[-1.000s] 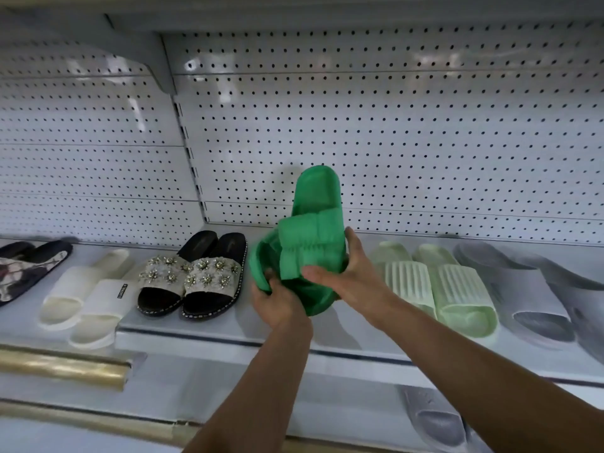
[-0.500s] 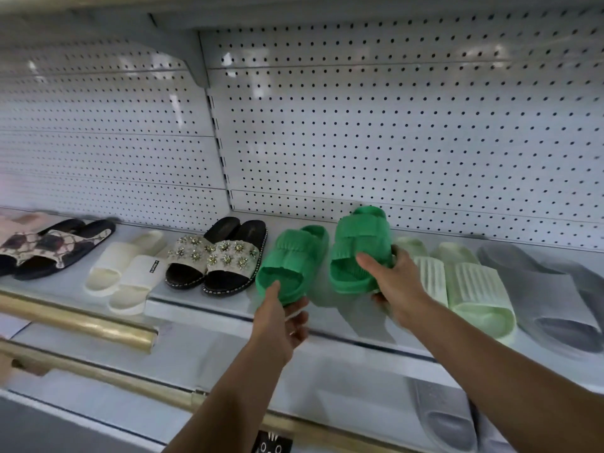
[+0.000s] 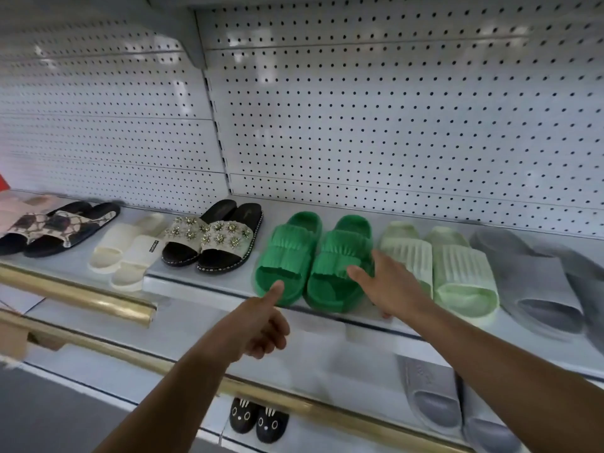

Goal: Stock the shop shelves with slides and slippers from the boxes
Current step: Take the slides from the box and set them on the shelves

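Two bright green slides stand side by side on the white shelf [image 3: 202, 284], toes toward me: the left one [image 3: 283, 256] and the right one [image 3: 340, 264]. My left hand [image 3: 261, 322] is at the shelf's front edge, its thumb tip touching the toe of the left green slide, the other fingers curled and holding nothing. My right hand [image 3: 385, 282] lies with straight fingers against the right side of the right green slide, gripping nothing.
On the same shelf stand patterned black slides [image 3: 55, 227], cream slides [image 3: 130, 250], jewelled black slides [image 3: 212, 240], pale green slides [image 3: 441, 259] and grey slides [image 3: 539, 276]. Gold rails [image 3: 81, 294] run below. The lower shelf holds grey slides [image 3: 434, 397] and black animal-face slippers [image 3: 258, 420].
Both hands held the green pair in the air; they set the slides down one by one on the shelf and let go. The view shifted right and down.
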Tool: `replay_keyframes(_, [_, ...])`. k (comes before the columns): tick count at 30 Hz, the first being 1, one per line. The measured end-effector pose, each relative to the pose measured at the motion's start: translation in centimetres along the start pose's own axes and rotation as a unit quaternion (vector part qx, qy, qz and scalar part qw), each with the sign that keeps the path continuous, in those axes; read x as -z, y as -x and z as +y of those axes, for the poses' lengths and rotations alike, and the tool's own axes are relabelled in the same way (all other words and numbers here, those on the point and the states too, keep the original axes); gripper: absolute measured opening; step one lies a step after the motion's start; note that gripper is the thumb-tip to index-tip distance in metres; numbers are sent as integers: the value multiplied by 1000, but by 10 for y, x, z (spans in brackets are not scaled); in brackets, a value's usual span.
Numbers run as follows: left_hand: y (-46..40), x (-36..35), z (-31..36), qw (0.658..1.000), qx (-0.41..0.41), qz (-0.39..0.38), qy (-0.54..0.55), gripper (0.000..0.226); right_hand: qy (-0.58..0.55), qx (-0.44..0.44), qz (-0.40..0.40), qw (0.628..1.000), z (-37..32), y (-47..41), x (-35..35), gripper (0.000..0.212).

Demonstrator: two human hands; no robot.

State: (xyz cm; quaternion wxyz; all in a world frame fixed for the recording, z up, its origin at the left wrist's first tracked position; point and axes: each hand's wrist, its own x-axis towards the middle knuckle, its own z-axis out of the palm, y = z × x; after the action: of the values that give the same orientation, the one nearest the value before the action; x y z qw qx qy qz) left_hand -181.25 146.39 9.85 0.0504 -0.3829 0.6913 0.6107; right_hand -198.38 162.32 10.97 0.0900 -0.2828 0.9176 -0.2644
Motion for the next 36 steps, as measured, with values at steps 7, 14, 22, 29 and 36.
replay_keyframes(7, [0,-72,58,952,-303,34,-40,18,126,77,160,976,38,5,32,35])
replay_keyframes(14, [-39,-143,80,894,-363,-44,-260,75,199,-20,43,979,103,-5,64,57])
replay_keyframes(22, [-41,-194,94,849,-366,-14,-381,68,202,-41,65,976,141,9,91,62])
replay_keyframes(29, [-43,-192,91,810,-399,15,-430,58,185,-24,65,980,147,18,95,69])
replay_keyframes(36, [-46,-168,85,813,-414,10,-411,48,167,-11,45,985,127,23,88,74])
